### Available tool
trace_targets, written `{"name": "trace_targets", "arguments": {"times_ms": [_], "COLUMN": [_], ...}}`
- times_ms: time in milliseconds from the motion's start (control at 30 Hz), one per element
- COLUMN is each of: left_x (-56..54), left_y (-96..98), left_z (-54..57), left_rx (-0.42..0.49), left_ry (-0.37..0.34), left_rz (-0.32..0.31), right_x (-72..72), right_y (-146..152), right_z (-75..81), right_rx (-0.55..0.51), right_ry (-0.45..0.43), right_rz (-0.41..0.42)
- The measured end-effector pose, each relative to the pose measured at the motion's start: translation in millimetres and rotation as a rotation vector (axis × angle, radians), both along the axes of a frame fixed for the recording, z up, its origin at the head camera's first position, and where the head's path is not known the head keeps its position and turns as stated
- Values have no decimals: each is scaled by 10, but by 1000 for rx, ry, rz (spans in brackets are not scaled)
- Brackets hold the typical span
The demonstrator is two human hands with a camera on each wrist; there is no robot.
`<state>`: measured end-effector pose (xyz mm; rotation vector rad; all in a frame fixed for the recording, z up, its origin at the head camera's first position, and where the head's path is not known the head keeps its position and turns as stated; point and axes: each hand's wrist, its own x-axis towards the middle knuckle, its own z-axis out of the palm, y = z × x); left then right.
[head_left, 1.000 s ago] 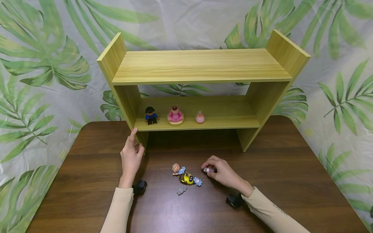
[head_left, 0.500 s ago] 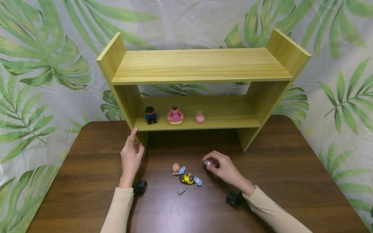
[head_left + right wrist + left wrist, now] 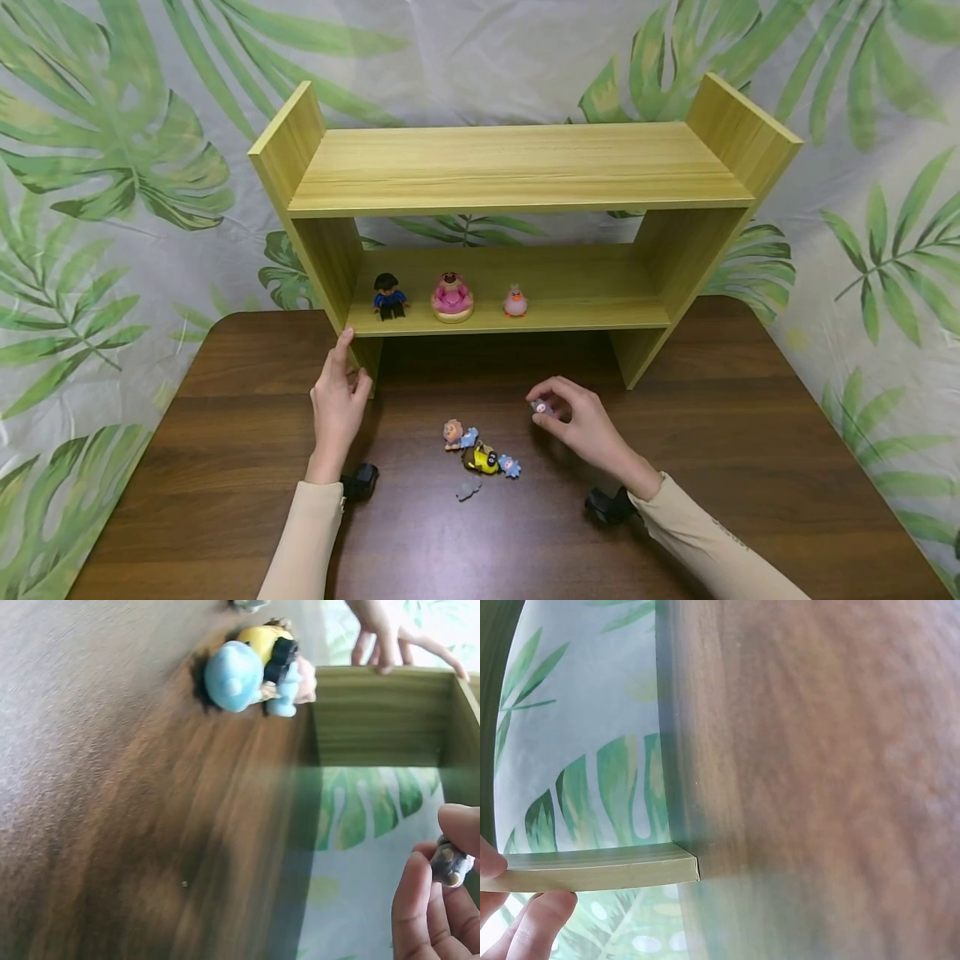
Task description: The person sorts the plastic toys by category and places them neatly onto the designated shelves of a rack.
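In the head view my right hand [image 3: 585, 425] pinches a small grey toy figure [image 3: 541, 407] with a pale face between thumb and fingers, over the table right of the loose toys. The right wrist view shows the grey figure's [image 3: 448, 864] rounded underside at the fingertips. My left hand [image 3: 340, 408] holds the lower left side panel [image 3: 592, 874] of the wooden shelf [image 3: 517, 171], thumb on one face and fingers on the other. On the middle board stand a dark-haired doll in blue [image 3: 389, 297], a pink seated bear [image 3: 452, 298] and a pink bird [image 3: 515, 302].
Several small toys lie close together on the brown table [image 3: 225, 467]: a lion-like figure [image 3: 453, 433], a yellow and black one [image 3: 482, 458], a blue one [image 3: 509, 467] and a grey one [image 3: 468, 488]. A leaf-patterned cloth [image 3: 480, 50] hangs behind the shelf.
My right hand has lifted the grey figure up from the tabletop and moved it slightly toward the shelf. My left hand has stayed at the side panel.
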<state>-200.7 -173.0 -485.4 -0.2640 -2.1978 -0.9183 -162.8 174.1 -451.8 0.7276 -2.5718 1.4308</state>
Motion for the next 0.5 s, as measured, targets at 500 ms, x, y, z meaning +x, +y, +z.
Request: {"name": "trace_targets", "arguments": {"times_ms": [500], "left_x": [-3], "left_y": [0], "left_z": [-4], "left_rx": [-5], "left_ry": [12], "left_rz": [0], "right_x": [167], "right_y": [-102], "right_z": [493], "right_rx": [-142], "right_ry": [50], "right_rz": [36]}}
